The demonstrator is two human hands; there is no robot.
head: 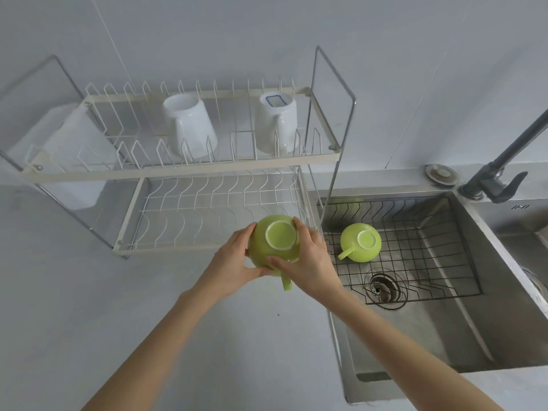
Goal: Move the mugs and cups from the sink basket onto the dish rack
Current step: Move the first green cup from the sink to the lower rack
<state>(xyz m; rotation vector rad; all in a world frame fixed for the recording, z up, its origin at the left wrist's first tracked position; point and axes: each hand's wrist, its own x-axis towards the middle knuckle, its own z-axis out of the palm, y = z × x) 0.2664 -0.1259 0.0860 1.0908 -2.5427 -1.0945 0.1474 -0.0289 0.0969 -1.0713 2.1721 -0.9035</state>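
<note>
An upside-down green cup (pixel 275 240) is held over the counter, just in front of the dish rack's lower tier (pixel 207 203). My left hand (pixel 234 259) grips its left side and my right hand (pixel 311 259) its right side; its handle points down toward me. A second green cup (pixel 360 242) lies upside down in the black wire sink basket (pixel 430 256), handle to the left. Two white mugs (pixel 189 126) (pixel 275 123) stand inverted on the rack's upper tier (pixel 178 167).
A white plastic container (pixel 74 149) hangs at the rack's left end. The steel sink (pixel 444 336) has a drain (pixel 384 289) near the basket's front. A dark faucet (pixel 498 173) rises at the right, a round plug (pixel 441 173) beside it.
</note>
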